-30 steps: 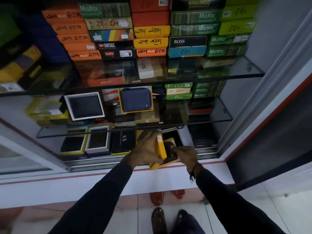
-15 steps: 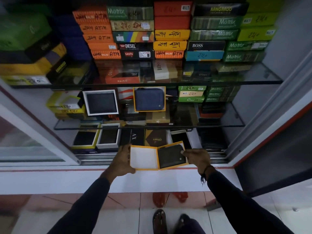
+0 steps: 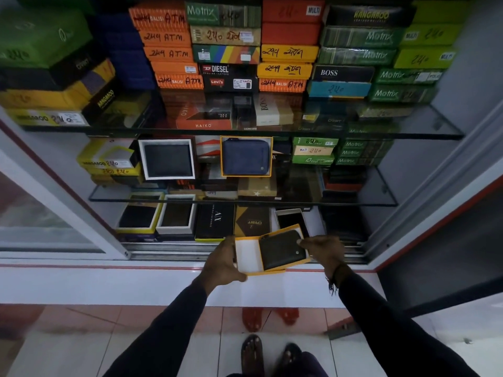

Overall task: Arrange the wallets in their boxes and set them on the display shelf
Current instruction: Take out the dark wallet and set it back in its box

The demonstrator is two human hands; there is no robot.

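Observation:
An open orange-edged wallet box (image 3: 248, 257) with a white inside is held in front of the display case, just over its sill. My left hand (image 3: 221, 265) grips the box's left edge and underside. A dark wallet (image 3: 281, 249) lies tilted across the right part of the box. My right hand (image 3: 324, 250) holds the wallet's right edge with thumb and fingers. Behind them, on the bottom shelf, stand open boxes with wallets (image 3: 176, 214) and closed boxes.
Two glass shelves (image 3: 424, 123) above carry stacked wallet boxes; a blue wallet in an orange box (image 3: 246, 157) and a white-framed one (image 3: 167, 160) stand on the middle shelf. A sliding glass door (image 3: 40, 213) is at left. My feet (image 3: 253, 355) are on the tiled floor.
The box, first held on edge, was opened flat half a second ago. Since then the wallet part has slid over the white half, and both hands have drawn closer together.

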